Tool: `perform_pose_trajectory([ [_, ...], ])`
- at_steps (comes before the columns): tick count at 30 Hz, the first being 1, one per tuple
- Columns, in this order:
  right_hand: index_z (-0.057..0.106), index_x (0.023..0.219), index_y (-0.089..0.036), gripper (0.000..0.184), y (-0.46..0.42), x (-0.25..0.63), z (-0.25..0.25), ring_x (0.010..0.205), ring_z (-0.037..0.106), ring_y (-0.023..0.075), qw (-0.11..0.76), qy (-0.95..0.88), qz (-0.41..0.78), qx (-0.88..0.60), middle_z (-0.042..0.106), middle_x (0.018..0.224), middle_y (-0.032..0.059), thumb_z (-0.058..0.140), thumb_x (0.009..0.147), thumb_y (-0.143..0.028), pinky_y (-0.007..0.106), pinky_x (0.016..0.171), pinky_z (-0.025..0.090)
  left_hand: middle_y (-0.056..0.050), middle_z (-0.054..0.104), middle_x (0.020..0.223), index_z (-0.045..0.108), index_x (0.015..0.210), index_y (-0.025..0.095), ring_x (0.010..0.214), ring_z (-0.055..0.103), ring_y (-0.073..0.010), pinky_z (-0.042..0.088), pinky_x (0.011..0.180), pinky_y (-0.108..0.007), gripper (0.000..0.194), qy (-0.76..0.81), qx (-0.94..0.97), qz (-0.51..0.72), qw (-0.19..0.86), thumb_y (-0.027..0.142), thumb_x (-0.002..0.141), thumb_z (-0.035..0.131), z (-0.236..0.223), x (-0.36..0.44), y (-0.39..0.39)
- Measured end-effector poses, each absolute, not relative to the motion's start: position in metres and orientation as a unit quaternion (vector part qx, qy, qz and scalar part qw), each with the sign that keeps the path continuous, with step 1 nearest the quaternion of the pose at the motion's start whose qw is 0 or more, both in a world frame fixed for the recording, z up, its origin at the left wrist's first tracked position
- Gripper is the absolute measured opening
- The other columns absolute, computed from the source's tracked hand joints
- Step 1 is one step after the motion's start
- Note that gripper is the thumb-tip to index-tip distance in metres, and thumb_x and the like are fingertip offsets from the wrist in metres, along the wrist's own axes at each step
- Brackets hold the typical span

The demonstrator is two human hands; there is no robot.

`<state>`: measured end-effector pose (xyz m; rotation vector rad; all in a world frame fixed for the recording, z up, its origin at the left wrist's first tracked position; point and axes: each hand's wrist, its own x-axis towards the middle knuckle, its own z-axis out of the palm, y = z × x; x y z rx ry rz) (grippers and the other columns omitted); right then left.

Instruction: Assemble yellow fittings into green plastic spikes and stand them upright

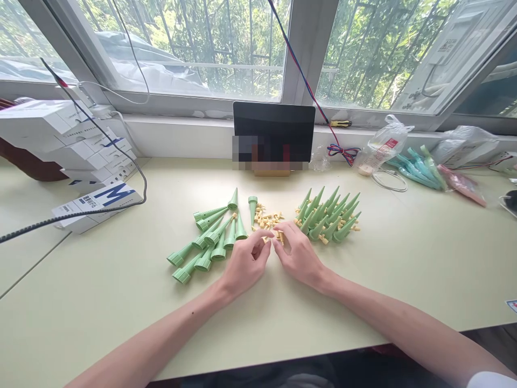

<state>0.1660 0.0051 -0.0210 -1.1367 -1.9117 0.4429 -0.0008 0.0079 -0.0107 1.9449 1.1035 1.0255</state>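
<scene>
My left hand (247, 261) rests on the table with bent fingers, thumb and index tip apart, and nothing visible between them. Facing it, my right hand (299, 257) is curved the same way, its thumb apart from its fingers. Both sets of fingertips almost meet at the near edge of a loose pile of small yellow valve pieces (266, 220), partly hiding it. Left of the pile lie several green plant watering spikes (204, 262), and one spike (252, 200) lies by itself behind it. On the right, a group of green spikes with yellow valves fitted (329, 213) stands points up.
A dark tablet (274, 129) on a brown stand is by the window. White boxes (97, 153) are stacked left, with a black cable (133, 161) across them. Plastic bags (382, 145), bagged teal pieces (418, 168) and a white cable (390, 184) lie at the back right.
</scene>
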Motion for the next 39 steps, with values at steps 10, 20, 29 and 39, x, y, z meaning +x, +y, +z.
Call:
perform_pose_trajectory([
  [10, 0.044, 0.13, -0.02, 0.042, 0.009, 0.166, -0.024, 0.131, 0.048, 0.0247, 0.397, -0.783, 0.254, -0.406, 0.055, 0.131, 0.0133, 0.048, 0.09, -0.009, 0.047, 0.112, 0.042, 0.009, 0.035, 0.053, 0.062, 0.099, 0.017, 0.049, 0.03, -0.0082, 0.027, 0.049, -0.021, 0.015, 0.421, 0.748, 0.386, 0.339, 0.023, 0.092, 0.05, -0.014, -0.001, 0.008],
  [20, 0.05, 0.125, -0.024, 0.045, 0.025, 0.165, -0.032, 0.138, 0.043, 0.0181, 0.461, -0.708, 0.411, -0.342, 0.053, 0.135, 0.0077, 0.043, 0.086, -0.003, 0.042, 0.12, 0.033, 0.008, 0.035, 0.053, 0.061, 0.091, 0.018, 0.048, 0.031, -0.0079, 0.027, 0.05, -0.021, 0.014, 0.414, 0.761, 0.369, 0.336, 0.022, 0.092, 0.048, -0.016, 0.0, 0.008],
  [29, 0.058, 0.111, -0.021, 0.033, 0.044, 0.146, -0.018, 0.122, 0.058, 0.0203, 0.52, -0.69, 0.311, -0.395, 0.064, 0.12, 0.0084, 0.042, 0.087, -0.006, 0.041, 0.106, 0.048, 0.008, 0.035, 0.053, 0.054, 0.081, 0.018, 0.048, 0.031, -0.0076, 0.026, 0.05, -0.022, 0.007, 0.409, 0.762, 0.363, 0.346, 0.015, 0.085, 0.049, -0.014, -0.001, 0.005],
  [39, 0.063, 0.112, -0.014, 0.023, 0.114, 0.113, 0.008, 0.104, 0.056, 0.0283, 0.326, -0.75, 0.111, -0.564, 0.061, 0.112, 0.0168, 0.051, 0.092, -0.014, 0.043, 0.089, 0.048, 0.003, 0.049, 0.06, 0.063, 0.09, 0.018, 0.052, 0.04, -0.01, 0.034, 0.057, -0.023, 0.022, 0.368, 0.821, 0.319, 0.298, 0.012, 0.091, 0.042, -0.012, -0.002, 0.004],
])
